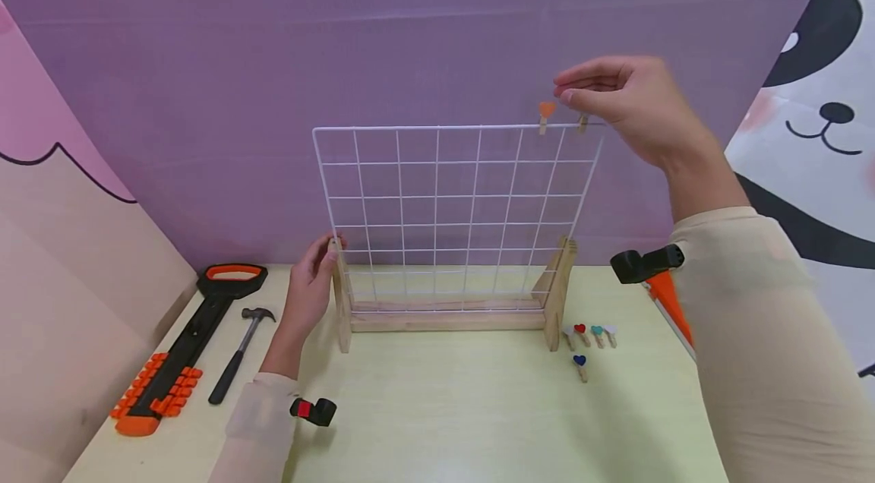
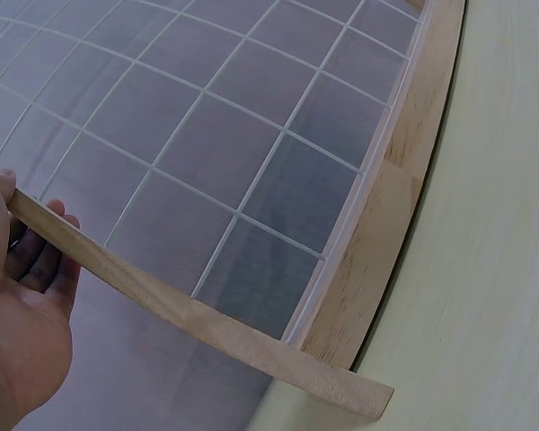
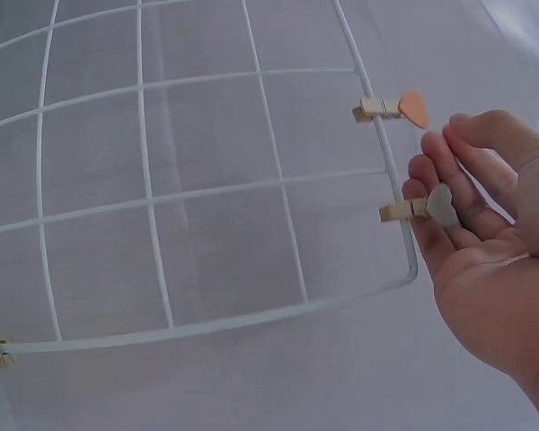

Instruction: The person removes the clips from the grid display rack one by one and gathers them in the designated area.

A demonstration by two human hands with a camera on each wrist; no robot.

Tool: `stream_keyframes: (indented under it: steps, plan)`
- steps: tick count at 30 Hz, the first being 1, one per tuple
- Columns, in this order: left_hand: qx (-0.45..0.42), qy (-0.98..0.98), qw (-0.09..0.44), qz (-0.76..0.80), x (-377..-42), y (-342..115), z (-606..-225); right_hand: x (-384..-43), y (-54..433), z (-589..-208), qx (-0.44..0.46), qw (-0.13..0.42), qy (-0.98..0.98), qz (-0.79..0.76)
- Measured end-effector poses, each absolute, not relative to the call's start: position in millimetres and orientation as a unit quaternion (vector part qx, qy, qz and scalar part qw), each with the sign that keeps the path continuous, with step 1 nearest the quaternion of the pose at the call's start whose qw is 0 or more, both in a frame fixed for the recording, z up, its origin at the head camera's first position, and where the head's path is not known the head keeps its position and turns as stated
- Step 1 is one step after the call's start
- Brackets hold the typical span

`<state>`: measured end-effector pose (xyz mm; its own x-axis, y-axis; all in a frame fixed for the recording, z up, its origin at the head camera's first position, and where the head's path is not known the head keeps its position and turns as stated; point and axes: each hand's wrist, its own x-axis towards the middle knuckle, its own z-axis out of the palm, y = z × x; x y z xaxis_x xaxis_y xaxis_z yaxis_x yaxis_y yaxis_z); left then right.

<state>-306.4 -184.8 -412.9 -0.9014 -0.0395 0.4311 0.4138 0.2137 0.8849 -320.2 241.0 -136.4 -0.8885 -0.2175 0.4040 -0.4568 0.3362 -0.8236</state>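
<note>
A white wire grid panel (image 1: 437, 162) stands upright in a wooden stand (image 1: 447, 322). My left hand (image 1: 310, 293) grips the stand's left upright (image 2: 193, 314) near its top, thumb on one side and fingers behind. Two small wooden clothespins bite the grid's top wire near the right corner: one with an orange heart (image 1: 547, 110), the other with a pale heart (image 3: 442, 205). Beside the orange heart, my right hand (image 1: 637, 105) is raised with bent fingers and nothing between them. Its fingertips sit just off that heart, and the pale one overlaps its fingers in the right wrist view.
On the table right of the stand lie several heart clothespins, among them a dark blue one (image 1: 579, 361) and a red one (image 1: 581, 330). A claw hammer (image 1: 239, 355) and a black and orange tool (image 1: 198, 327) lie left. Behind hangs a purple backdrop (image 1: 437, 35).
</note>
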Motion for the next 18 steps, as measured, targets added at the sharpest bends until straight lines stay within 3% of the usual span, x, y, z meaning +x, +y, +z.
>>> stream_keyframes:
  steps: [18]
  plan:
    - [-0.127,-0.754,0.188,-0.616,-305,-187,-413,-321,226,-141,0.193,0.093,-0.857,0.469]
